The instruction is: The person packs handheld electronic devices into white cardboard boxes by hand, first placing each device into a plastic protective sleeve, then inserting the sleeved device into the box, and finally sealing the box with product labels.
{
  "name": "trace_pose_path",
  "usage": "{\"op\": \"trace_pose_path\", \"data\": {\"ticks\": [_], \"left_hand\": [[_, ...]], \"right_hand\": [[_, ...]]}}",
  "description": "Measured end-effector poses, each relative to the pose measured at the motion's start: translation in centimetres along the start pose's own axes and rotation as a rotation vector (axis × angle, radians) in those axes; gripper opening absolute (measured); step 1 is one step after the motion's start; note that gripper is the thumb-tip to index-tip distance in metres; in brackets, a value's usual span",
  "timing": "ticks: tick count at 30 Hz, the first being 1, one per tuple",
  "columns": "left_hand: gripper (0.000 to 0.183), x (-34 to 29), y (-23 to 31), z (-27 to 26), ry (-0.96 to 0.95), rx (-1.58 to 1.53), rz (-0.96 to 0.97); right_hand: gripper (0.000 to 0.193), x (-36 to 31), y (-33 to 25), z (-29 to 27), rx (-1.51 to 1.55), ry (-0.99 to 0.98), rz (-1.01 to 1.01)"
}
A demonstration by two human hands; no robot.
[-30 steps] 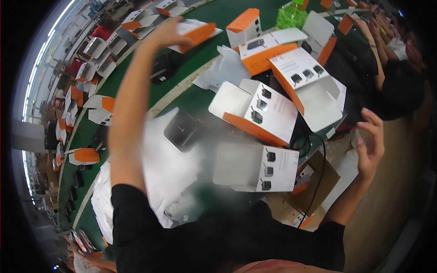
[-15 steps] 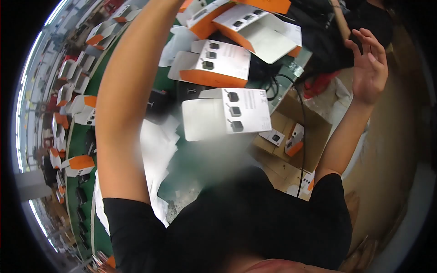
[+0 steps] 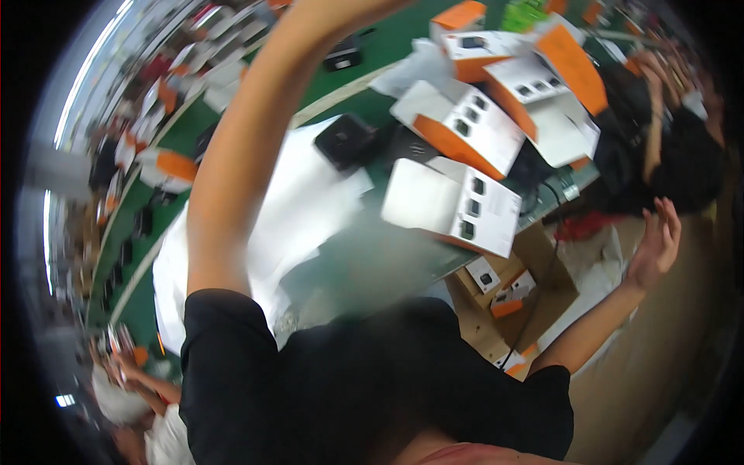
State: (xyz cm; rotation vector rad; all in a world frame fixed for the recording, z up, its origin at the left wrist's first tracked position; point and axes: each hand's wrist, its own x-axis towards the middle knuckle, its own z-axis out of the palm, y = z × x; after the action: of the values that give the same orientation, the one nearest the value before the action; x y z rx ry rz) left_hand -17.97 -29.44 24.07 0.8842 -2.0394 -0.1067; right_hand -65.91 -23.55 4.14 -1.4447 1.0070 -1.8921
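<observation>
A: What are the hands doing?

B: The bare right hand (image 3: 655, 242) is raised to the right of the green-topped bench (image 3: 364, 248), released, its fingers loosely extended. The bare left forearm (image 3: 240, 178) crosses to the upper edge of the view. The left hand is past that edge, so I cannot tell whether it grasps anything.

A: And the packaging?

B: 1 printed white-and-orange cardboard box (image 3: 494, 209) lies on the bench near its front edge, its white flap open to the left. A 2nd open white-and-orange box (image 3: 484, 132) is just behind it.

A: What else?

B: A black rounded-square device (image 3: 343, 142) rests by the white sheets (image 3: 298, 205). Below the bench edge, a brown cardboard carton (image 3: 554, 271) holds small white-and-orange boxes (image 3: 513, 294).
</observation>
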Motion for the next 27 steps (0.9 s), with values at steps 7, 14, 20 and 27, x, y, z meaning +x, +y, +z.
{"op": "trace_pose_path", "data": {"ticks": [7, 14, 20, 27], "left_hand": [[0.016, -30.5, 3.6, -8.7, 0.454, 0.027, -0.895], [0.015, -35.3, 1.7, -4.5, 0.326, 0.372, -0.81], [0.034, -34.8, -2.6, -3.1, 0.061, 0.404, -0.708], [0.071, -26.7, -7.9, 0.7, 0.028, 0.358, -0.617]], "right_hand": [[0.028, 6.1, -6.6, 19.9, -0.222, -0.531, -0.221], [0.037, 26.9, 15.3, 52.1, 0.364, -1.558, -0.716], [0.093, 12.1, 19.0, 64.1, -1.029, -1.482, 0.112], [0.105, 10.9, 16.1, 61.7, -1.324, -1.322, 0.314]]}}
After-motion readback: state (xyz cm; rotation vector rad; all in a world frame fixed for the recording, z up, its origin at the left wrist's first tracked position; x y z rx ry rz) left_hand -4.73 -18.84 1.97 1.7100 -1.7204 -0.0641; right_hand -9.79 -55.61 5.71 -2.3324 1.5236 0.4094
